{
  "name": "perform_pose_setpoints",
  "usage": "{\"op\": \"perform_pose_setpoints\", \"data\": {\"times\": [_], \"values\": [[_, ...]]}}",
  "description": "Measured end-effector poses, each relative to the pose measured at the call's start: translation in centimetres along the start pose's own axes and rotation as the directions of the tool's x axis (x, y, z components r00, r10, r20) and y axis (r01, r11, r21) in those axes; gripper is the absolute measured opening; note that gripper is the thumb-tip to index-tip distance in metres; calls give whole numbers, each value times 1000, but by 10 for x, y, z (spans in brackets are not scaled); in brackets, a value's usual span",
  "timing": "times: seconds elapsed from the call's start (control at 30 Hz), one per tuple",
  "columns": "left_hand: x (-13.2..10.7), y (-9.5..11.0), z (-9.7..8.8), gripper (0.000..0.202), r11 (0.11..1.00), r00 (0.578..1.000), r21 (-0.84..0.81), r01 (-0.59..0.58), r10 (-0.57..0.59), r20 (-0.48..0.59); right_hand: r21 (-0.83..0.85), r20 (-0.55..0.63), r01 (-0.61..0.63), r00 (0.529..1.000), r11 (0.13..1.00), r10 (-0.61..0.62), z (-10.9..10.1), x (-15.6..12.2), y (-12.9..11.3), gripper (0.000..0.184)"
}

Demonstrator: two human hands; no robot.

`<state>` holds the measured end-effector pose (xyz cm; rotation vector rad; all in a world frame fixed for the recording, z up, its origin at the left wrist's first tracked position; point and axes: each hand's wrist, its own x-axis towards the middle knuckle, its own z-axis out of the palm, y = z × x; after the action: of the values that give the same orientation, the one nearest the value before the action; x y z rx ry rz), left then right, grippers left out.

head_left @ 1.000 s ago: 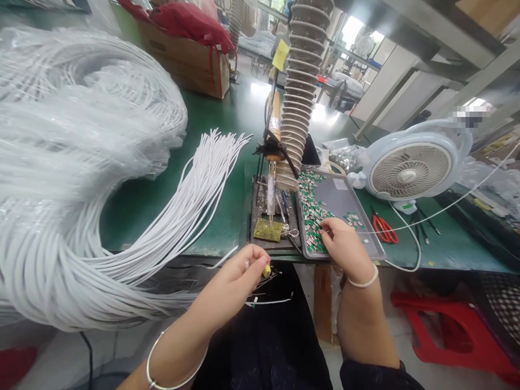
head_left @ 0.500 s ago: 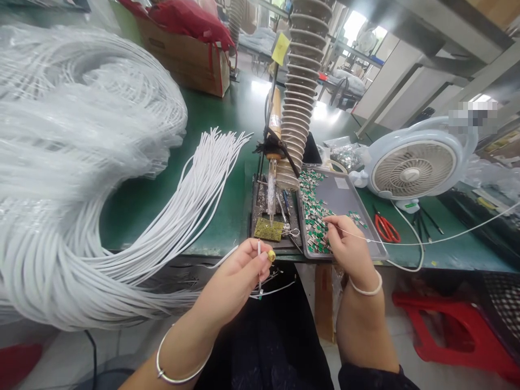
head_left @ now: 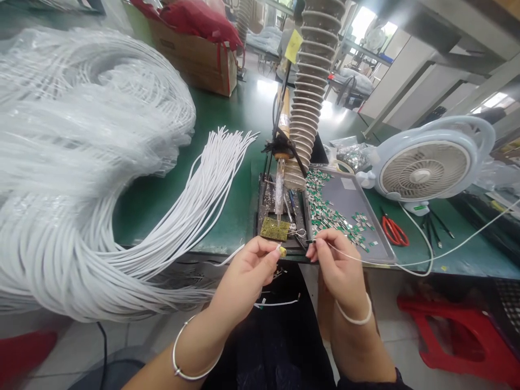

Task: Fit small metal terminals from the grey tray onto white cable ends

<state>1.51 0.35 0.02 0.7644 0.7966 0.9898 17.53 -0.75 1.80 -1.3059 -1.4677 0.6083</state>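
Green paint covers the bench, and at its near edge two bare hands work close together, fingertips apart. The left hand is closed in a pinch, thumb against fingers, gripping a small yellow piece; a short white tip shows right beside it. The right hand is also pinched nearly closed, with a thin white wire running from its fingers off to the right. A small dark end sticks out at its fingertips; what that is, I cannot tell.

Just beyond the right hand, a grey tray carries many small green-and-silver parts, heaped mostly along its left side and near edge. Left of the tray, a soldering iron stands tip down over a yellow sponge, with a ribbed hose hanging close behind. Red-handled pliers lie right of the tray, near a pale blue fan. On the left, a thick bundle of white cables fans out its cut ends on the bench, and below the left hand a loose cable piece shows against dark clothing
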Motion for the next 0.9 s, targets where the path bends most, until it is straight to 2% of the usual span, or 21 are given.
{"op": "perform_pose_setpoints", "data": {"times": [0.17,0.4,0.57,0.9], "values": [[-1,2,2,22,999,1000,34,-25,26,-1,-4,13,53,999,999,-53,17,-8,0,9],[-1,3,2,21,997,999,73,-29,32,-41,51,11,14,1000,999,-14,32,-11,-3,6],[-1,6,6,13,993,992,72,-90,96,-84,105,-7,-25,1000,994,26,37,-12,-5,4],[-3,8,8,11,989,989,77,-123,129,-68,153,-20,-49,998,987,52,41,-14,-1,3]]}}
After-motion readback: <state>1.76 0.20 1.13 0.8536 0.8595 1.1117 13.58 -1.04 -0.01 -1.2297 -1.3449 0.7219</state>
